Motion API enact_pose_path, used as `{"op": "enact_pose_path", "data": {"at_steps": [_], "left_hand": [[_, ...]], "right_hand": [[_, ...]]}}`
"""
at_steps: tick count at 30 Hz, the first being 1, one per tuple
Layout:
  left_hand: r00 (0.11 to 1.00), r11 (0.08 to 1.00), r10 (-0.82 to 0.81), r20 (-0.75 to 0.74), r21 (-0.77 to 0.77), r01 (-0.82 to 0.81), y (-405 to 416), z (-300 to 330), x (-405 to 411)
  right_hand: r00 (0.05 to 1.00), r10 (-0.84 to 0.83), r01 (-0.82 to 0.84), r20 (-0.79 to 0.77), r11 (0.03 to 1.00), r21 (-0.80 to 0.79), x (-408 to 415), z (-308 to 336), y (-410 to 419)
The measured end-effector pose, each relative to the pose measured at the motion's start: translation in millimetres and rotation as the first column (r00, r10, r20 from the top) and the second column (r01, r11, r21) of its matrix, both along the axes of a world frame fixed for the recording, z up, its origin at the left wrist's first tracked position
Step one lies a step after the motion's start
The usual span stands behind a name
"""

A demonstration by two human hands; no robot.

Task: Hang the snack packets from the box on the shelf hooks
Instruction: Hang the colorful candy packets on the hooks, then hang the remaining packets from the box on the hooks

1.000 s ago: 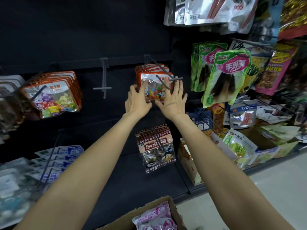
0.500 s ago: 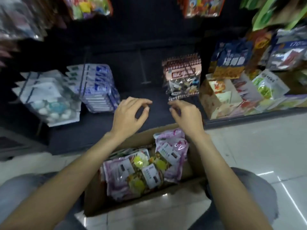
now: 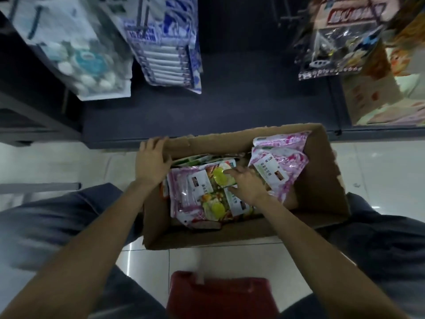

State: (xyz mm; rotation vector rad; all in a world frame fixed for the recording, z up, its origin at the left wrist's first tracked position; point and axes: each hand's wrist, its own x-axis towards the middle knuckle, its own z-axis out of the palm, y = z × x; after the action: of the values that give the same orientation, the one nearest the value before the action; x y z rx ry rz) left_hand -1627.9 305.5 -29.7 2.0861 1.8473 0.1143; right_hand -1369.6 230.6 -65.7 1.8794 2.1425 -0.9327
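An open cardboard box (image 3: 326, 171) stands on the floor in front of the shelf. Inside lie several pink-and-white snack packets (image 3: 195, 192) with white labels and yellow-green pieces showing; one more packet (image 3: 282, 162) leans against the box's right side. My left hand (image 3: 153, 161) rests on the box's back left corner, fingers over its edge. My right hand (image 3: 247, 184) is down in the box, fingers pinching the top edge of a packet with a yellow-green spot (image 3: 219, 179). Whether the packet is lifted I cannot tell.
Above the box is a dark shelf base (image 3: 230, 100). White and blue hanging packets (image 3: 165, 42) are at upper left, a clear candy bag (image 3: 333, 42) at upper right, a carton (image 3: 377, 97) at right. My knees flank the box. A red object (image 3: 220, 295) lies near me.
My view dropped from the shelf hooks to the box. Both hands came down from the hung orange packets; the left now rests on the box edge, the right reaches among the packets.
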Motion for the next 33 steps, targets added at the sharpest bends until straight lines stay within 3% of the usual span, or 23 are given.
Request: {"op": "enact_pose_path", "data": {"at_steps": [4,7,12,16,19,23,25,29,33], "left_hand": [[0.998,0.999,-0.026,-0.052,-0.026,0.025,15.1,-21.8,-20.6],[0.997,0.998,-0.044,-0.062,-0.050,0.041,21.9,-25.8,-25.1],[0.998,0.996,-0.022,-0.065,0.082,0.027,15.0,-33.9,-26.1],[0.999,0.984,0.018,-0.044,0.180,-0.009,12.3,-43.1,-26.4],[0.999,0.975,0.015,-0.035,0.221,-0.007,7.2,-46.9,-25.4],[0.999,0.985,-0.026,-0.023,0.168,0.029,4.9,-43.6,-27.5],[0.999,0.991,-0.048,-0.018,0.121,0.049,5.1,-40.8,-29.4],[0.997,0.996,-0.056,-0.056,0.063,0.060,2.4,-37.0,-31.4],[0.998,0.999,-0.043,-0.056,-0.015,0.042,-0.1,-31.3,-26.4]], "right_hand": [[0.965,0.213,-0.200,0.154,0.975,-0.095,-32.3,-46.7,29.0],[0.948,0.251,-0.198,0.196,0.946,-0.255,-50.1,-78.9,24.2],[0.868,0.350,-0.237,0.353,0.915,-0.326,-63.2,-108.0,3.3],[0.915,0.320,-0.303,0.247,0.947,-0.103,-57.9,-107.4,9.5],[0.974,0.190,-0.203,0.126,0.974,0.101,-64.6,-104.8,42.3],[0.919,0.345,-0.306,0.190,0.929,-0.208,-73.0,-118.0,70.7],[0.899,0.379,-0.319,0.219,0.911,-0.262,-74.0,-120.2,69.6],[0.873,0.344,-0.321,0.346,0.939,-0.124,-74.1,-107.2,53.8],[0.946,0.210,-0.212,0.245,0.977,-0.017,-57.6,-91.1,27.9]]}}
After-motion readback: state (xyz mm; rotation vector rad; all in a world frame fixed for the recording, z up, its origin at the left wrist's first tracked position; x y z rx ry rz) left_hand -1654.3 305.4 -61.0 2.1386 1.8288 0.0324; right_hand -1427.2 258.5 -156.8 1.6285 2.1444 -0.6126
